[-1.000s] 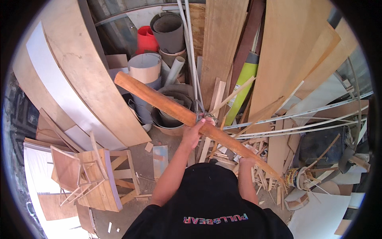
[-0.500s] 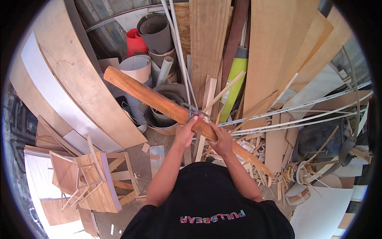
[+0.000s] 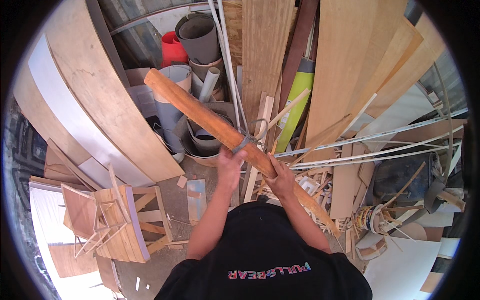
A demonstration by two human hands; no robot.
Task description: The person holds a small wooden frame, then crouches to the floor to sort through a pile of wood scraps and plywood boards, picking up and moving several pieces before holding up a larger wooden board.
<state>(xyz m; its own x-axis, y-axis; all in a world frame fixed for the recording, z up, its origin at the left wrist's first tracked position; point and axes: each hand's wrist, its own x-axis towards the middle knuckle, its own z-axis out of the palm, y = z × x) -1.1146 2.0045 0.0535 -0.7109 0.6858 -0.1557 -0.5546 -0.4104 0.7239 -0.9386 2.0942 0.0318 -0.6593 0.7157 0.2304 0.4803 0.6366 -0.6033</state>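
The right hand (image 3: pixel 282 181) grips the wooden beam (image 3: pixel 204 116); whether the left hand (image 3: pixel 230 169) pinches, I cannot tell. One-sided support could tip it

Grey corrugated wall (image 3: pixel 142 37) behind leaning panels (image 3: pixel 92 87); grey floor (image 3: pixel 159 265); plank-topped wooden stand (image 3: pixel 122 245) left; brightest light lower left.

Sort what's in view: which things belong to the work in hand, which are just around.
In the work:
- wooden beam, gripped by the right hand
- grey strap around it, near the blurred left hand

Just around:
- red roll
- lime-green board
- bucket holding wood scraps
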